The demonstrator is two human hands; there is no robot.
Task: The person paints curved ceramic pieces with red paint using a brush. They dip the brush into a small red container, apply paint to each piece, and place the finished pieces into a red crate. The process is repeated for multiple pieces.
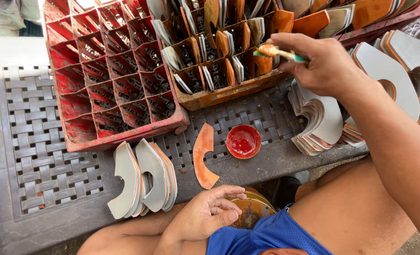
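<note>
head view, and we look down over our own knees at a grey woven-pattern table [35, 141]. at far left its surface runs out of frame, and a pale blur in the top corner is too cut off to name. next comes a red plastic crate [106, 80] with open compartments, its top edge clipped by the frame. below it two stacks of grey curved sole pieces [144, 179] lean on the table's edge. our left hand [207, 217] rests by our thigh, fingers loosely curled and apart, touching the rim of a round tin [250, 210]; the hand covers much of it, so we cannot tell what is inside. just above lies one orange curved piece [203, 156], flat, beside a small red bowl [243, 140] of glossy red liquid. behind stands an orange-stained crate [219, 71] packed with upright pieces. our right hand [321, 63] is closed on a thin brush [278, 52], its stained tip over that crate. at right, fanned stacks of grey pieces [323, 118] sit partly hidden by our forearm.
</note>
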